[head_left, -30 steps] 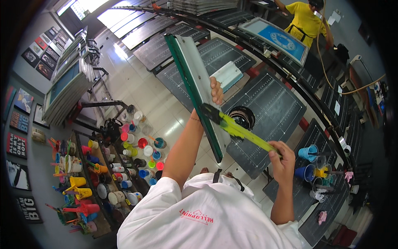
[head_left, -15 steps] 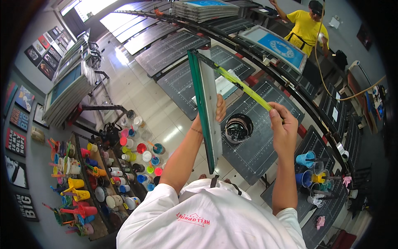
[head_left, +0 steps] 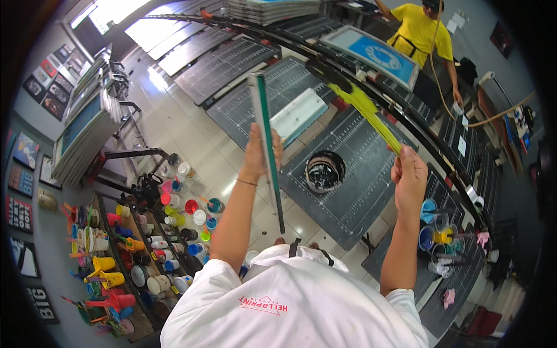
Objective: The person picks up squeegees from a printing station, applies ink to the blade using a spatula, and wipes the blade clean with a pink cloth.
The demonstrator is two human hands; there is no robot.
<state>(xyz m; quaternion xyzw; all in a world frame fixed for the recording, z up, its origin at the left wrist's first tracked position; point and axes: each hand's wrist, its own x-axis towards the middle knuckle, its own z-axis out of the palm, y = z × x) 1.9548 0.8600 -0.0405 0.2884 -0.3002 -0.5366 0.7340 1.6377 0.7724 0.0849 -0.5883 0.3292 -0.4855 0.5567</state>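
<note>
So, a green-edged rectangular printing screen frame [head_left: 266, 145] is gripped on edge by the left hand [head_left: 256, 152], prob. so its mesh stays reachable. A yellow-smeared long flat scraper [head_left: 364, 110] is clenched in the right hand [head_left: 409, 177], raised over a round black ink tub [head_left: 324, 171] on the dark gridded table [head_left: 360, 197] w/ drips likely caught there.

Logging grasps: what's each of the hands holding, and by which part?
Left hand grips the green-edged screen frame mid-edge; right hand holds the yellow-green strip by its lower end.
</note>
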